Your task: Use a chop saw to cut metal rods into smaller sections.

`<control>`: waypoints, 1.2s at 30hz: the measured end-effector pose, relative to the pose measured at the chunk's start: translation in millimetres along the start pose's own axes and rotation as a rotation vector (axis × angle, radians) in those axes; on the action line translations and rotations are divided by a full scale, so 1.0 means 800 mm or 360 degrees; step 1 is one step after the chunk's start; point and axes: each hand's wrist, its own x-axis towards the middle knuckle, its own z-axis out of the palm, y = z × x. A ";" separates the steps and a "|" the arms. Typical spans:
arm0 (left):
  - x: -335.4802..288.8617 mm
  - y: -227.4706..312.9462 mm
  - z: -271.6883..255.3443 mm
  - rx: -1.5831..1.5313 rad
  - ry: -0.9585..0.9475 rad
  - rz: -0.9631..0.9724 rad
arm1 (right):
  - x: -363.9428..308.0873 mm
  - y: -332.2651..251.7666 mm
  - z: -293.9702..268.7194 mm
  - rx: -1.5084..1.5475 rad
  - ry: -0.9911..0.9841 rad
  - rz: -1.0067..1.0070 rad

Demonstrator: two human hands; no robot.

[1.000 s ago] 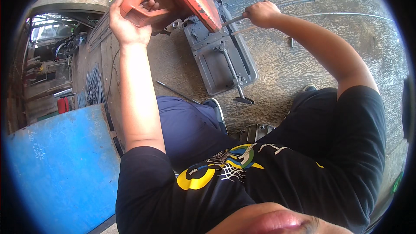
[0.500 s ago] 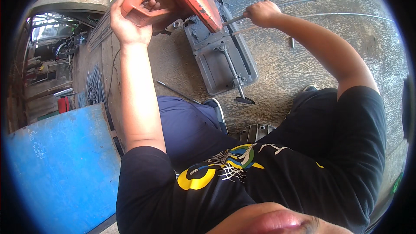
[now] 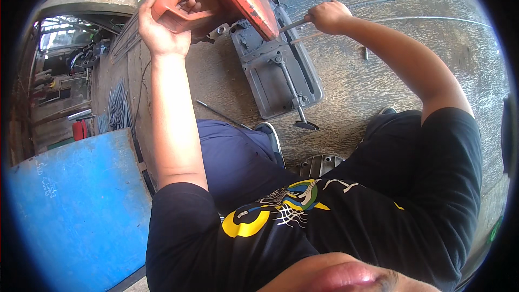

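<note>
An orange-red cut-off saw (image 3: pixel 246 2) with chipped paint stands on a grey metal base (image 3: pixel 265 86) in front of me. My left hand (image 3: pixel 168 27) is wrapped round the saw's loop handle, fingers showing through its opening. To the right, my right hand (image 3: pixel 331 17) grips a thin grey metal rod (image 3: pixel 376 2), which runs from beneath the saw's guard out past my fist. The clamp screw (image 3: pixel 289 84) with its black crank lies along the base. The guard hides the saw's disc and the rod's far end.
A short metal piece (image 3: pixel 366 53) and a long thin rod (image 3: pixel 432 18) lie on the worn floor. Another rod (image 3: pixel 221 112) is beside my left leg. At left stand a blue panel (image 3: pixel 81 205), a bundle of rods (image 3: pixel 119 105) and a red container (image 3: pixel 79 130).
</note>
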 end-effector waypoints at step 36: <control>-0.001 -0.001 0.002 0.0078 0.0022 0.0027 | 0.001 0.000 0.002 -0.0017 0.0000 0.0000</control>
